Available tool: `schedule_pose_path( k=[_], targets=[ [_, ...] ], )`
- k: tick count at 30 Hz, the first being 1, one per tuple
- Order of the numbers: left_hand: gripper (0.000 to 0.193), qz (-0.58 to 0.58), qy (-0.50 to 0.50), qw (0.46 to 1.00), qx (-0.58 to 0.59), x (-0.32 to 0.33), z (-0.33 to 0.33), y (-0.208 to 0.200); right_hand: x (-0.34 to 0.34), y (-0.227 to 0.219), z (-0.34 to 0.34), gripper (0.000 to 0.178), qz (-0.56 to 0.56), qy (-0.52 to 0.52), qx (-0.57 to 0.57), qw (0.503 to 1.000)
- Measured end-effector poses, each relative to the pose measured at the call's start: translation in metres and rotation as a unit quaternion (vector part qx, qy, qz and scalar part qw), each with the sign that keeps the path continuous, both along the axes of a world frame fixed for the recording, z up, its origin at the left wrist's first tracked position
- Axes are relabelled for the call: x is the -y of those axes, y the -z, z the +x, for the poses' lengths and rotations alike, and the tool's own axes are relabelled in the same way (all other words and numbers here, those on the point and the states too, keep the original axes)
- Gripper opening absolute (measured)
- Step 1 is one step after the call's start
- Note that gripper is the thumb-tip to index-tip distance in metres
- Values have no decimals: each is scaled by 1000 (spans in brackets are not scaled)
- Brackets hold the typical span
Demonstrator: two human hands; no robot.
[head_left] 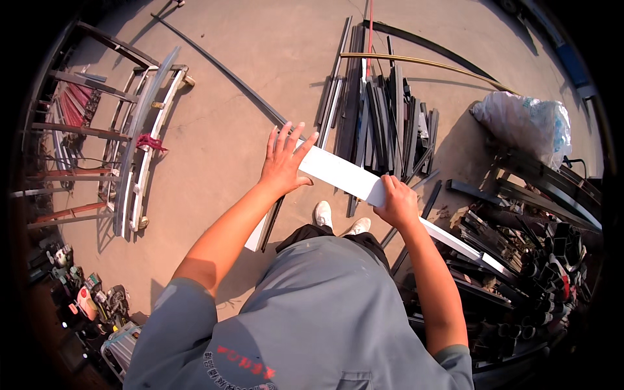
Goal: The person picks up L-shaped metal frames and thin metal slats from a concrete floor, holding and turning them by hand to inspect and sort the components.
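A flat white strip (341, 177) lies across in front of me, above my shoes. My right hand (398, 201) is closed around its right end, with the fingers over the edge. At the left end, my left hand (284, 162) has its fingers stretched and spread, the thumb pointing toward the strip; whether the palm touches it I cannot tell. A long dark bar (221, 68) on the ground runs from the far left to behind my left fingers. Below my left wrist, part of another white piece (257, 235) shows beside a dark bar.
Dark metal profiles (383, 123) lie piled ahead. A large plastic sack (523, 123) sits at the right, with a heap of metal offcuts (520, 253) nearer me. A metal rack (140, 149) stands left; tools (91, 302) crowd the lower left. A long white strip (468, 247) passes beyond my right forearm.
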State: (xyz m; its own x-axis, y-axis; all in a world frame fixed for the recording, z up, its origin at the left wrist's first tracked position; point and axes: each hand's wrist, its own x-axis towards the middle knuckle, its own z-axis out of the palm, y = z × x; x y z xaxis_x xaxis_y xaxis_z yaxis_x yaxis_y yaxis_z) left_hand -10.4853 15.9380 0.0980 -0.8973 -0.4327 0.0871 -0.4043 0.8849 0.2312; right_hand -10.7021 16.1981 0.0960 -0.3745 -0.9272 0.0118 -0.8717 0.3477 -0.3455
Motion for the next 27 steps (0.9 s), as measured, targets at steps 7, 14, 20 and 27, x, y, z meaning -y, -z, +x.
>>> schedule_pose_path(
  k=[7,14,20,27],
  targets=[
    [78,-25,142,989,30,7,-33,12,-2,7,-6,60,12,-13,32,999],
    [55,40,192,980,46,17,-44,14,0,6,-12,62,55,-19,56,997],
    [55,82,209,968,111,24,-54,8,2,2,-20,68,109,-27,103,988],
    [55,118,210,957,164,25,-64,-3,2,-3,-25,74,126,-23,140,982]
  ],
)
